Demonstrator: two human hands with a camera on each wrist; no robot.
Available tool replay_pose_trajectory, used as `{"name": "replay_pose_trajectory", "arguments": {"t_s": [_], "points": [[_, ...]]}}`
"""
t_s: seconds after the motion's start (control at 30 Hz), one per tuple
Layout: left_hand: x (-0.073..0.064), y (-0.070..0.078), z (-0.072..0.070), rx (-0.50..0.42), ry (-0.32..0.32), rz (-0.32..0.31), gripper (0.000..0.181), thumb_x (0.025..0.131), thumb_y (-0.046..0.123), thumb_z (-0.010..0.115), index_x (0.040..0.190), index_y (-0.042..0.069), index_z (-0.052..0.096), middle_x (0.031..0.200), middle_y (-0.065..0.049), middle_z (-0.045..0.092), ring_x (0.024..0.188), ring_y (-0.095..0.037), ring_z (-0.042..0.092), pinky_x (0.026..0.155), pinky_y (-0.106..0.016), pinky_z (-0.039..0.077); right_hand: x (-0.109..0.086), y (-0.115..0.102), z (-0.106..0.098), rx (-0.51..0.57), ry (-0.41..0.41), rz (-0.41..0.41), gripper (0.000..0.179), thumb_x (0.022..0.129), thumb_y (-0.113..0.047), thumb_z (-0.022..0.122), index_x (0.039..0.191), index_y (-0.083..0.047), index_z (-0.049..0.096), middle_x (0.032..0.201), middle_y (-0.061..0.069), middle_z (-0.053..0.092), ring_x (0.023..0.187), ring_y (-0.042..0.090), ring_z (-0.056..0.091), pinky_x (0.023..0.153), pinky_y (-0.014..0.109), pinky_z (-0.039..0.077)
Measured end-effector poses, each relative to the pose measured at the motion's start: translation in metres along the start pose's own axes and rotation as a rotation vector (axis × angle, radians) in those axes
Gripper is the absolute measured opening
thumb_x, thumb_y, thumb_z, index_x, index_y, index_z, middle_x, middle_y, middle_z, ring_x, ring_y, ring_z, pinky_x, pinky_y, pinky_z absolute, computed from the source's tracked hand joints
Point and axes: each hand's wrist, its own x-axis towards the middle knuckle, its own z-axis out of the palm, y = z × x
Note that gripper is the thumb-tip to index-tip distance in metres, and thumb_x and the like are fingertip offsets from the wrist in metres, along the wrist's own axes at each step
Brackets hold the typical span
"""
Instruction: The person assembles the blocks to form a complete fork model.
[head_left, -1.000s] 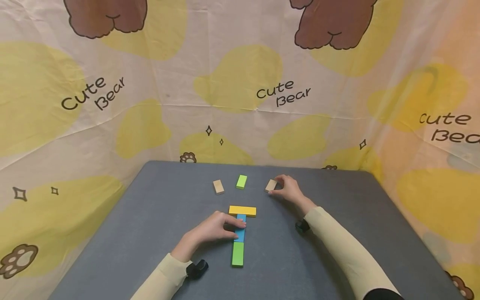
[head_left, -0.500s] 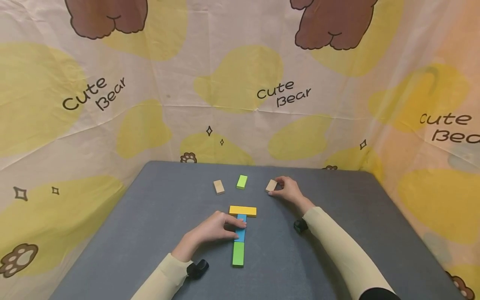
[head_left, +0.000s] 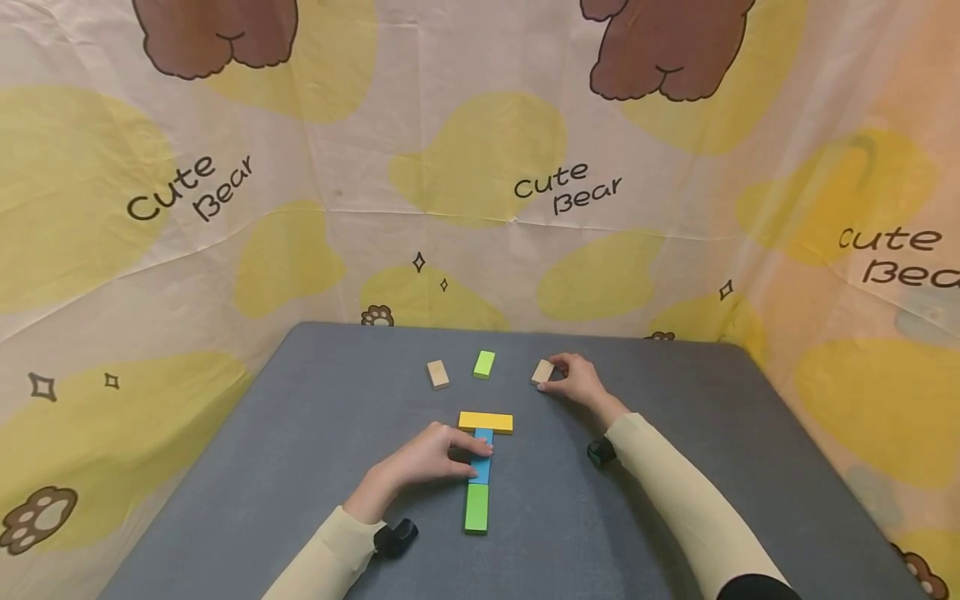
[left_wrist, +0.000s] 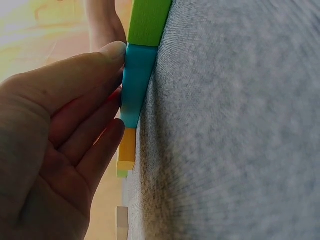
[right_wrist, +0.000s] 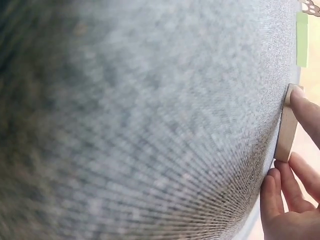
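Going left to right: our left hand has thumb and fingers parted, tips on the blue block; some fingertips are hidden, so we can't tell if it truly pinches or just rests there. Beyond it, near the far edge of the table, the left wooden block lies slightly slanted, on its own. In the middle, the green block meets the near end of the blue one, and the yellow block lies crosswise at its far end, so the three make a T flat on the table. The lime block sits beyond the yellow one, apart from it, between the two wooden pieces. Right of that, the right wooden block is at the right hand, which is closed only as far as the block allows: thumb at one end, fingertips at the other, a light pinch. What's changed: next to nothing; over the last second both hands and all the blocks have stayed put. For the work in hand, we judge that a steady hold, with the T undisturbed and the right wooden block still apart from it.
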Motion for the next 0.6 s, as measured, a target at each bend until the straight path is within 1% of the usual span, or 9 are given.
{"name": "replay_pose_trajectory", "arguments": {"t_s": [0.33,0.47,0.6], "points": [[-0.0005,0.0016,-0.0001,0.001,0.0,-0.006,0.037,0.081,0.024,0.078,0.117,0.026,0.071,0.119,0.013,0.07,0.118,-0.003,0.062,0.1,-0.026,0.051,0.0023,0.0011,0.0,0.0,0.003,-0.011,0.064,0.078,-0.032,0.08,0.131,-0.003,0.057,0.129,0.019,0.061,0.118,0.034,0.059,0.099,0.048,0.049],[-0.0001,0.0019,-0.0001,0.004,0.0,0.001,0.036,0.081,0.024,0.078,0.117,0.026,0.071,0.119,0.013,0.07,0.118,-0.003,0.063,0.099,-0.025,0.051,0.0006,0.0001,-0.0006,0.012,0.015,-0.024,0.063,0.077,-0.032,0.08,0.129,-0.004,0.058,0.127,0.018,0.063,0.115,0.033,0.061,0.097,0.047,0.05],[-0.0004,0.0025,-0.0005,0.002,-0.006,-0.009,0.037,0.081,0.024,0.077,0.117,0.026,0.071,0.119,0.013,0.07,0.118,-0.003,0.063,0.1,-0.026,0.051,-0.0014,-0.0027,-0.001,0.042,0.009,-0.033,0.063,0.077,-0.032,0.081,0.13,-0.005,0.058,0.127,0.017,0.063,0.115,0.032,0.063,0.096,0.046,0.052]]}}
